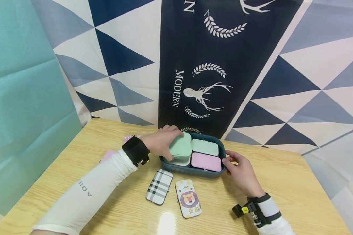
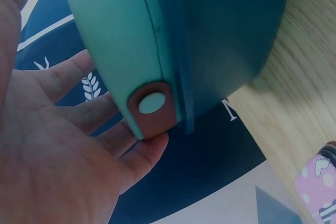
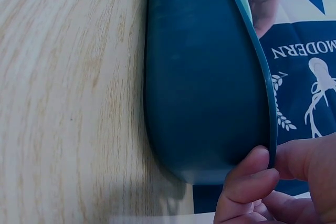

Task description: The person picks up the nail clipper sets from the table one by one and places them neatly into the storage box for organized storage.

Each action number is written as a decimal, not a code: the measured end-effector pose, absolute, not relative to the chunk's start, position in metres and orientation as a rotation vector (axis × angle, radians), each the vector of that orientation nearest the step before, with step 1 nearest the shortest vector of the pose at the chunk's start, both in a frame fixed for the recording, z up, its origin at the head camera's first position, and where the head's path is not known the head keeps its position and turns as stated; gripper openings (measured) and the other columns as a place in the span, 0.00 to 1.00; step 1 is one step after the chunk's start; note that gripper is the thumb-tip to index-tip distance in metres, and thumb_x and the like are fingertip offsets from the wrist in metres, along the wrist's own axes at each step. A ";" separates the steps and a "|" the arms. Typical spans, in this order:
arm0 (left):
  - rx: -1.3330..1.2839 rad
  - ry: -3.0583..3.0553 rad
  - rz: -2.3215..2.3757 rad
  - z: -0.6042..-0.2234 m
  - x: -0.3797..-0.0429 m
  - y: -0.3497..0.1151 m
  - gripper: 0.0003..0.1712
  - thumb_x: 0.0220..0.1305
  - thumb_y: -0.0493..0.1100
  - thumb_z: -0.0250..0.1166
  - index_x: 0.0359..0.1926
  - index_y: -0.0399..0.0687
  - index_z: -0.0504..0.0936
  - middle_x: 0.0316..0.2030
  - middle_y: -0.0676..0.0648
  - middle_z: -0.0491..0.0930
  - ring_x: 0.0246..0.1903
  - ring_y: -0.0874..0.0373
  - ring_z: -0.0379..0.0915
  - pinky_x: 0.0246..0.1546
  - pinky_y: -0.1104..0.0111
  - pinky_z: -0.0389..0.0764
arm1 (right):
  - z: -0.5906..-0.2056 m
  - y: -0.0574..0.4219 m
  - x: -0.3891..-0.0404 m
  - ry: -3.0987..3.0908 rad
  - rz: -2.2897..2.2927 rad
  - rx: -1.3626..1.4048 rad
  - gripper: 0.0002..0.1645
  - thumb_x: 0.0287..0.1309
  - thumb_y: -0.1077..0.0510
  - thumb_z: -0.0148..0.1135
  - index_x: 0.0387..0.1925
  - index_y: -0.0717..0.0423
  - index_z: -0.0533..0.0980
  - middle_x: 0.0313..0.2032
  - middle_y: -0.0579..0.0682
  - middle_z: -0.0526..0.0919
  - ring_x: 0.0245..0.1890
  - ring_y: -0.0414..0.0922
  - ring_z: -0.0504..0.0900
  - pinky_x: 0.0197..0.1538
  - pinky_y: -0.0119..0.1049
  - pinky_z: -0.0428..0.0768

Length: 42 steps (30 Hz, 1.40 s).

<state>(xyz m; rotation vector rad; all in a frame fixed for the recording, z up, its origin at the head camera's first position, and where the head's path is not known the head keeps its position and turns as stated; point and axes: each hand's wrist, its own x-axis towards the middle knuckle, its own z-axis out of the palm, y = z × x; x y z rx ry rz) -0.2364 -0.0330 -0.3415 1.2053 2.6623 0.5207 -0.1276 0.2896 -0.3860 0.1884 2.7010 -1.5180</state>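
Pale wooden table (image 1: 282, 182) bears a dark blue plastic tray (image 1: 194, 170), whose rim the right hand (image 1: 243, 172) pinches. Left hand (image 1: 159, 142) grips a mint-green case (image 1: 180, 147) over the tray's left end; tilted against a stacked case, it might slip out.

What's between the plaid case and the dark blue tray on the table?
Bare wooden table. In the head view, only tabletop separates the plaid rectangular case from the dark blue plastic tray.

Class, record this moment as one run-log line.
left hand: grips mint case | right hand: holds blue tray rim | tray: on table
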 end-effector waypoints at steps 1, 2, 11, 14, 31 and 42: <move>1.210 2.660 0.522 -0.342 -0.236 -0.032 0.52 0.47 0.46 0.84 0.73 0.47 0.70 0.67 0.45 0.69 0.62 0.46 0.62 0.61 0.53 0.72 | -0.386 0.290 -0.128 2.701 -1.521 0.189 0.31 0.79 0.58 0.59 0.76 0.64 0.67 0.50 0.61 0.75 0.36 0.49 0.79 0.36 0.36 0.81; 1.214 2.658 0.520 -0.343 -0.236 -0.032 0.53 0.46 0.46 0.85 0.73 0.47 0.70 0.67 0.45 0.69 0.63 0.46 0.62 0.61 0.53 0.72 | -0.386 0.290 -0.127 2.701 -1.521 0.189 0.31 0.79 0.58 0.59 0.76 0.64 0.67 0.50 0.61 0.75 0.36 0.49 0.79 0.36 0.36 0.81; 1.209 2.667 0.466 -0.352 -0.234 -0.029 0.53 0.47 0.47 0.85 0.73 0.47 0.70 0.68 0.46 0.70 0.64 0.49 0.63 0.64 0.56 0.72 | -0.387 0.290 -0.127 2.710 -1.521 0.174 0.30 0.79 0.58 0.58 0.76 0.63 0.67 0.50 0.61 0.76 0.35 0.48 0.79 0.35 0.37 0.81; 1.208 2.662 0.469 -0.354 -0.234 -0.029 0.52 0.48 0.47 0.85 0.73 0.48 0.70 0.67 0.46 0.70 0.63 0.49 0.64 0.65 0.56 0.71 | -0.387 0.290 -0.128 2.714 -1.521 0.169 0.30 0.79 0.58 0.58 0.76 0.63 0.67 0.50 0.61 0.76 0.35 0.48 0.79 0.35 0.36 0.81; 1.217 2.644 0.482 -0.360 -0.235 -0.031 0.52 0.49 0.46 0.86 0.74 0.47 0.71 0.68 0.44 0.69 0.71 0.45 0.62 0.74 0.54 0.64 | -0.388 0.290 -0.128 2.731 -1.510 0.155 0.30 0.79 0.57 0.59 0.75 0.64 0.67 0.50 0.61 0.76 0.33 0.47 0.79 0.34 0.35 0.79; 1.192 2.625 0.470 -0.359 -0.234 -0.030 0.52 0.50 0.46 0.86 0.74 0.48 0.71 0.70 0.46 0.69 0.69 0.50 0.63 0.69 0.58 0.69 | -0.389 0.291 -0.130 2.728 -1.513 0.161 0.31 0.79 0.57 0.59 0.75 0.63 0.67 0.50 0.61 0.76 0.34 0.47 0.79 0.34 0.36 0.80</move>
